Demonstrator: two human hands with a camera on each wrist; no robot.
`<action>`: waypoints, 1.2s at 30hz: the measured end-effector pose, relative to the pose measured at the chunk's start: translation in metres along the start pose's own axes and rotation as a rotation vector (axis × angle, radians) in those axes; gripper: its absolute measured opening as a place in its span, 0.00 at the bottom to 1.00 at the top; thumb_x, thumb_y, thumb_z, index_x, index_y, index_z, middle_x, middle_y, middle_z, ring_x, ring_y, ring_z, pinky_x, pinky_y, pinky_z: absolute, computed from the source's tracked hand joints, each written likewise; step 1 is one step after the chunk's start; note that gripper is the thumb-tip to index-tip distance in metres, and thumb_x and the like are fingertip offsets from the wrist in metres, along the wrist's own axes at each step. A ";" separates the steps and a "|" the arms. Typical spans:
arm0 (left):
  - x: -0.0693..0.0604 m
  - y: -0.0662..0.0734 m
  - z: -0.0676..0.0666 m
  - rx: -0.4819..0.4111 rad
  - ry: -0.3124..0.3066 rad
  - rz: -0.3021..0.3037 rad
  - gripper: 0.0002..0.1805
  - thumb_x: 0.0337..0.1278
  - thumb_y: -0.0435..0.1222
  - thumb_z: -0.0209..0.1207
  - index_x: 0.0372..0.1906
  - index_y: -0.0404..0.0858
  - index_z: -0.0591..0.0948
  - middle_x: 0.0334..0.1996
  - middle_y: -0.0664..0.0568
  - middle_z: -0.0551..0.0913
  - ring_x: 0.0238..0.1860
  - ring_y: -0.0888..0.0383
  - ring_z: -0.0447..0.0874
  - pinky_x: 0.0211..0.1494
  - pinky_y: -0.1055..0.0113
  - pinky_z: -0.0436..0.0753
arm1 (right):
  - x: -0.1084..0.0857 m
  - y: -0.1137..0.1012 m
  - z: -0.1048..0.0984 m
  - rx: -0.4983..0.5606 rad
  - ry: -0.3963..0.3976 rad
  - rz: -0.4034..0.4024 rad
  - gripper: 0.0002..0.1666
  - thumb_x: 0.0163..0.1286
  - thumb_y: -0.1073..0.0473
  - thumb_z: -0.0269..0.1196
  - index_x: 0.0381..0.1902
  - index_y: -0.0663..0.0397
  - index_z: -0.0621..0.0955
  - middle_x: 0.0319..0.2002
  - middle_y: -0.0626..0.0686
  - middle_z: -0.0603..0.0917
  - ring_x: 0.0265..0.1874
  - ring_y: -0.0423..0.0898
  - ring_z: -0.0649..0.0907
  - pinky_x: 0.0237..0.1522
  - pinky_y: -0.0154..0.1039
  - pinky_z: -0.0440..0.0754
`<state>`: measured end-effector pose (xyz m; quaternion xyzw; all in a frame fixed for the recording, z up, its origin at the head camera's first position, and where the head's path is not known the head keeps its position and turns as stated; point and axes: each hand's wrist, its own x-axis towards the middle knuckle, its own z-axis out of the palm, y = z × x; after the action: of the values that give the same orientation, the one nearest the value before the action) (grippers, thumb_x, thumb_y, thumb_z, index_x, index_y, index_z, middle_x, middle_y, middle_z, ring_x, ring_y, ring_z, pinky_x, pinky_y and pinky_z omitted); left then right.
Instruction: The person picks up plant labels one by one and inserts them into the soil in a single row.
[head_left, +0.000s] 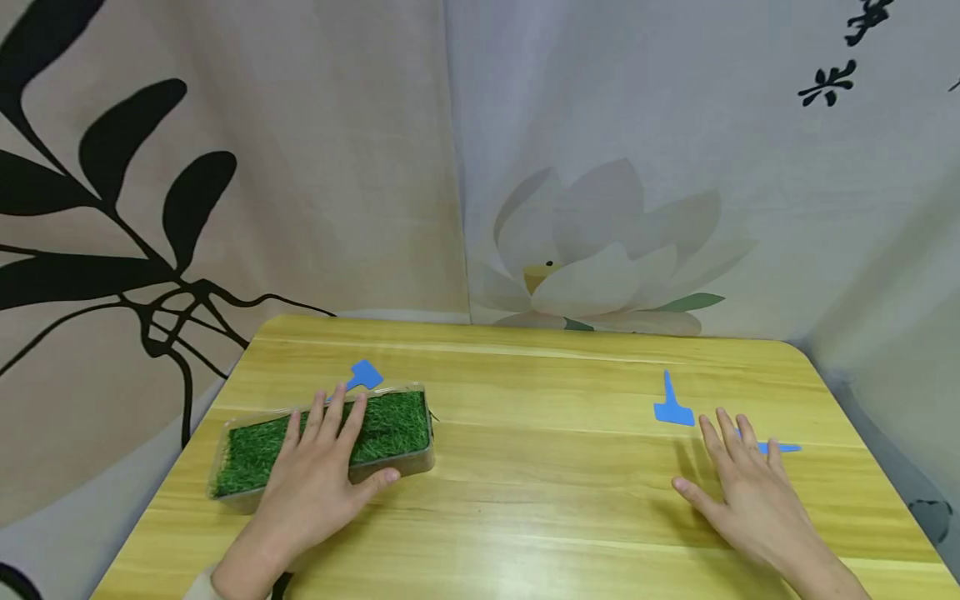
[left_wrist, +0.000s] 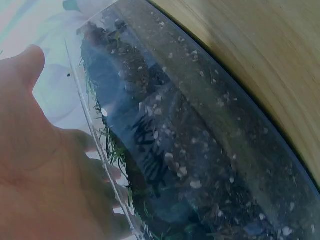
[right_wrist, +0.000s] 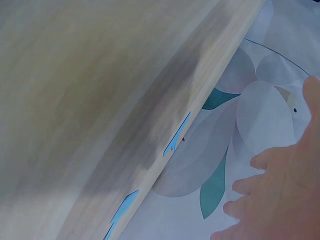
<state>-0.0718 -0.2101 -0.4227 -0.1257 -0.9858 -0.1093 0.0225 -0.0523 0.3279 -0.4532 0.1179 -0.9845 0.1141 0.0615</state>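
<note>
A clear plastic box of green grass [head_left: 397, 421] stands on the left part of the table. My left hand [head_left: 315, 496] lies over it with fingers spread across the grass and the thumb off the near side. In the left wrist view, dark soil and pale bits [left_wrist: 195, 165] show through the box wall. Behind the box lies a blue T-shaped tag [head_left: 366, 374], partly hidden. My right hand [head_left: 753, 492] is held above the right of the table, fingers spread, holding nothing. Beyond its fingertips lies a second blue tag [head_left: 673, 411]; a third blue tag [head_left: 783, 448] is partly covered by the fingers.
The wooden table [head_left: 525, 500] has rounded far corners. Behind it hangs a pale curtain [head_left: 360, 167] printed with dark leaves and a lotus flower. A dark curved object [head_left: 17, 582] shows at the lower left corner.
</note>
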 end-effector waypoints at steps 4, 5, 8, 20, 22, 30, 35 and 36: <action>-0.003 -0.003 -0.003 0.011 0.031 0.002 0.60 0.63 0.73 0.55 0.86 0.41 0.48 0.84 0.35 0.40 0.82 0.31 0.38 0.78 0.31 0.41 | -0.001 -0.001 -0.001 -0.002 0.001 0.000 0.57 0.75 0.36 0.63 0.83 0.64 0.52 0.80 0.73 0.51 0.81 0.69 0.42 0.74 0.70 0.28; -0.004 -0.004 -0.004 0.014 0.038 0.000 0.60 0.64 0.73 0.54 0.86 0.40 0.48 0.84 0.35 0.41 0.82 0.31 0.38 0.78 0.31 0.40 | -0.001 -0.002 -0.001 -0.002 0.001 -0.001 0.57 0.75 0.36 0.63 0.83 0.64 0.52 0.80 0.73 0.51 0.81 0.70 0.42 0.74 0.71 0.28; -0.007 -0.010 -0.006 0.022 0.053 -0.008 0.59 0.66 0.72 0.53 0.85 0.38 0.48 0.84 0.34 0.40 0.82 0.31 0.38 0.78 0.32 0.40 | -0.001 -0.002 -0.001 -0.001 0.000 -0.002 0.57 0.76 0.36 0.63 0.83 0.64 0.52 0.80 0.73 0.51 0.81 0.70 0.42 0.74 0.71 0.28; -0.016 -0.046 -0.022 0.009 0.164 -0.118 0.49 0.76 0.60 0.54 0.84 0.34 0.51 0.79 0.24 0.50 0.76 0.21 0.47 0.74 0.25 0.44 | -0.001 -0.003 -0.001 -0.002 0.014 -0.015 0.57 0.75 0.36 0.63 0.84 0.61 0.51 0.81 0.72 0.50 0.81 0.69 0.43 0.74 0.70 0.28; -0.018 -0.055 -0.028 0.001 0.179 -0.148 0.47 0.77 0.59 0.54 0.82 0.31 0.55 0.76 0.21 0.54 0.74 0.19 0.52 0.72 0.24 0.47 | 0.000 -0.003 -0.001 -0.004 0.017 -0.017 0.57 0.75 0.36 0.63 0.84 0.61 0.51 0.81 0.72 0.51 0.81 0.69 0.43 0.74 0.71 0.29; -0.027 -0.087 -0.046 -0.026 0.132 -0.309 0.35 0.78 0.46 0.56 0.71 0.20 0.69 0.66 0.20 0.70 0.62 0.18 0.68 0.58 0.24 0.68 | 0.001 -0.005 -0.001 0.009 0.001 -0.003 0.57 0.75 0.36 0.63 0.85 0.58 0.49 0.81 0.72 0.49 0.81 0.70 0.43 0.73 0.72 0.30; -0.031 -0.105 -0.049 -0.051 0.032 -0.399 0.28 0.76 0.38 0.52 0.68 0.20 0.72 0.60 0.20 0.75 0.54 0.19 0.75 0.42 0.29 0.77 | 0.001 -0.007 -0.001 0.017 -0.001 0.003 0.57 0.76 0.37 0.63 0.85 0.59 0.49 0.81 0.72 0.48 0.81 0.70 0.42 0.74 0.72 0.29; -0.031 -0.108 -0.049 -0.060 0.006 -0.411 0.26 0.76 0.38 0.51 0.67 0.22 0.74 0.55 0.21 0.79 0.48 0.21 0.79 0.37 0.34 0.78 | 0.001 -0.007 -0.001 0.019 -0.001 0.004 0.57 0.76 0.38 0.63 0.85 0.60 0.49 0.81 0.72 0.48 0.81 0.69 0.41 0.74 0.71 0.28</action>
<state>-0.0683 -0.3307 -0.3996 0.0779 -0.9869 -0.1415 -0.0010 -0.0518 0.3211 -0.4505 0.1166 -0.9837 0.1234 0.0595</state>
